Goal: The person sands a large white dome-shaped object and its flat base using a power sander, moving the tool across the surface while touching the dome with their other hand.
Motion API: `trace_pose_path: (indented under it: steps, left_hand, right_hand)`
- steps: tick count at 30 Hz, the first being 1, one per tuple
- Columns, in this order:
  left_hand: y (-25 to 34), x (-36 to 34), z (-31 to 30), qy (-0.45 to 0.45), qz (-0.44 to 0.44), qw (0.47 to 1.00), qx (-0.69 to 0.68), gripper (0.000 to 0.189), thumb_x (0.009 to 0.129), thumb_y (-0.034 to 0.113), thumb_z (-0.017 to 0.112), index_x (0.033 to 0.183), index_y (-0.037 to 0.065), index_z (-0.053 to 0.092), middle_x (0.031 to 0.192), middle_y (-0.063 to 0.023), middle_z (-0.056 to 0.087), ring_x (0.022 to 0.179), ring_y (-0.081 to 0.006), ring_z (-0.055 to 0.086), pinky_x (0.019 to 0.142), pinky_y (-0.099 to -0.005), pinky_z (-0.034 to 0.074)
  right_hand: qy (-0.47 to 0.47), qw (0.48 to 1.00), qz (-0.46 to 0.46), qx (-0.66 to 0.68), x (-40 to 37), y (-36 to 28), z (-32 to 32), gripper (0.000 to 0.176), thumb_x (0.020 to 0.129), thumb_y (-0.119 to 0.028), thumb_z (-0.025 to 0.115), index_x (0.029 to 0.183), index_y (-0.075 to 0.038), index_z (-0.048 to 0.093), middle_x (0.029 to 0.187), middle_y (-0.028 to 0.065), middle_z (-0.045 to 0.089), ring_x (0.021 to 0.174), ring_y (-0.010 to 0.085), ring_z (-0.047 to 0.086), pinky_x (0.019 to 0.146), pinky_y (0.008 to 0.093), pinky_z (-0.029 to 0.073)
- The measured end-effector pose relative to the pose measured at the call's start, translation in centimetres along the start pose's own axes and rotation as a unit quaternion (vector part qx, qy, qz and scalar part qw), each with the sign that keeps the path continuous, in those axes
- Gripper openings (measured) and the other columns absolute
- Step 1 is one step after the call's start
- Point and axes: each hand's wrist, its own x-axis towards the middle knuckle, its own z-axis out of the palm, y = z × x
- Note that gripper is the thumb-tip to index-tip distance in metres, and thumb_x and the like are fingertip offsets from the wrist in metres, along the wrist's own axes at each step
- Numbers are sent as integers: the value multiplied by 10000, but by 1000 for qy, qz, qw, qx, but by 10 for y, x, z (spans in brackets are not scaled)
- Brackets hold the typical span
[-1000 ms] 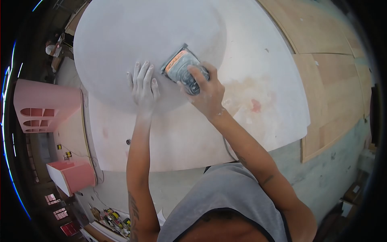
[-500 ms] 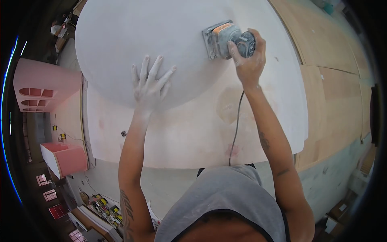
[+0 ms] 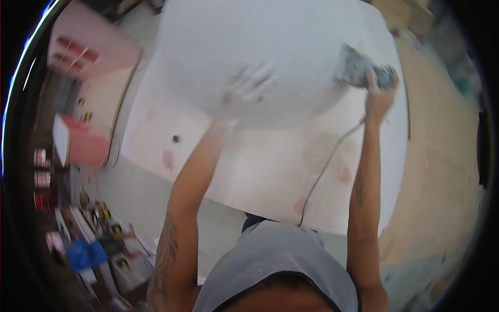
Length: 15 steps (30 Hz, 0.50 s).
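My right hand [image 3: 381,99] grips the rounded rear of a dusty electric sander [image 3: 356,67], whose square pad rests at the curved edge of a large pale disc [image 3: 234,31]. The sander's grey cord [image 3: 332,153] trails across the white panel [image 3: 260,171] toward my body. Smeared by motion, my left hand [image 3: 251,86] lies over the disc's lower part with fingers extended and nothing in them. White dust coats it.
A small dark round object [image 3: 176,139] lies on the panel's left side. Pink cabinets [image 3: 86,140] stand farther left. Bare wooden boards [image 3: 442,156] lie to the right. At lower left, someone in a blue top [image 3: 87,254] is near scattered tools [image 3: 104,218].
The view has turned and shifted. My right hand and the sander appear farther right and lower; my left hand sits farther right in view. A person in blue now shows at lower left.
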Motion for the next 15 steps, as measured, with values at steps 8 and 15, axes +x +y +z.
trace_pose_path:
  steps: [8,15]
  left_hand:
    - [33,62,-26,155,-40,986,-36,502,964,238,694,1453,138,643,1573,-113,594,1507,-311,522,1295,-545,357]
    - [45,104,-45,171,-85,978,-87,536,957,239,720,1463,115,592,1593,-115,561,1543,-308,471,1309,-554,323]
  right_hand:
    - [-24,951,-215,-220,-71,-100,-19,763,945,-370,875,1524,-8,536,1414,211,612,1226,384,682,979,459,631]
    - [-39,951,-257,-166,-78,-147,-23,592,908,-356,899,1379,-90,660,1296,144,668,1149,333,695,869,476,642]
